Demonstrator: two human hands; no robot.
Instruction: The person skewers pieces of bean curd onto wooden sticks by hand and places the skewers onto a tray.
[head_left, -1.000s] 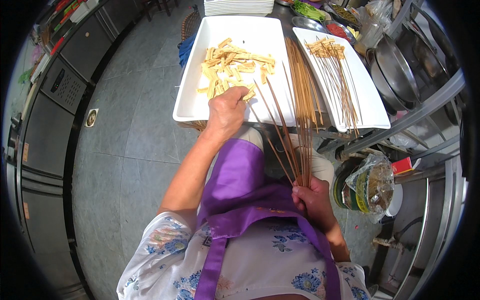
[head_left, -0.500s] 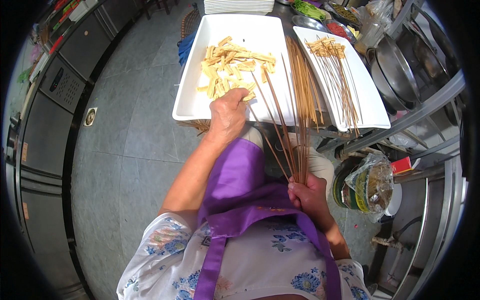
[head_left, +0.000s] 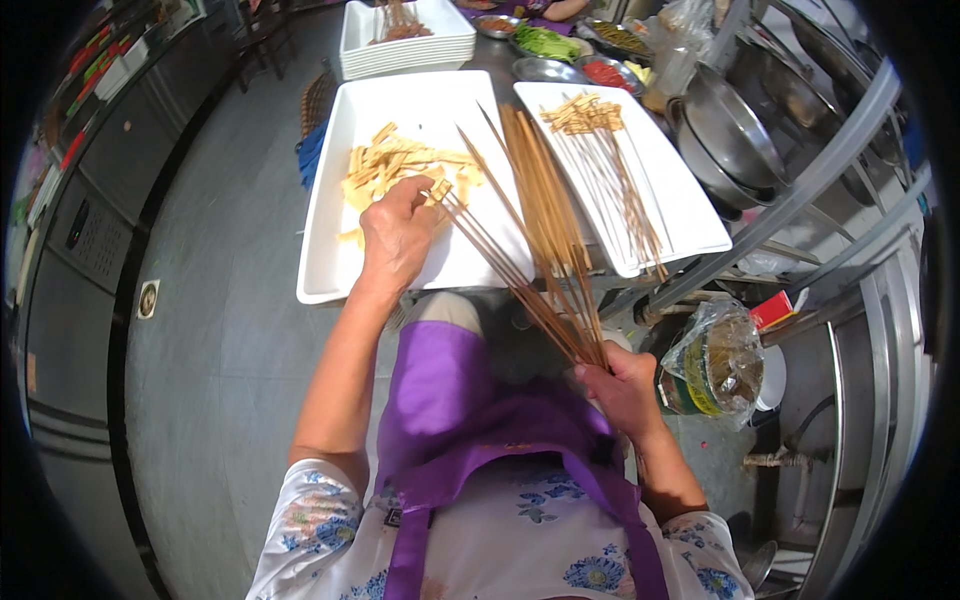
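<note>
My left hand (head_left: 395, 235) is closed over the deep white tray (head_left: 465, 105), pinching a piece of bean curd stick (head_left: 438, 192) at the tips of some thin wooden skewers. Behind and under that hand lies a heap of pale yellow bean curd pieces (head_left: 400, 158). My right hand (head_left: 622, 385) grips a fan of skewers (head_left: 530, 298) by their lower ends, in front of the tray. A thick bundle of loose skewers (head_left: 540, 190) lies between the deep tray and a shallower white tray (head_left: 690, 232). Several skewers with bean curd on their ends (head_left: 585, 115) rest in that shallow tray.
Beyond the deep tray stand stacked white trays (head_left: 410, 62), the top one holding skewered food. Metal bowls with greens (head_left: 550, 45) and red bits (head_left: 605, 73) sit at the back. Steel basins (head_left: 735, 125) and a rack rail (head_left: 700, 265) are on the right, above a plastic-covered tub (head_left: 715, 370).
My left hand has lifted from the heap with a bean curd piece, now at the skewer tips. The right hand's skewers have tilted left toward it. The view has shifted, showing more of the table's back.
</note>
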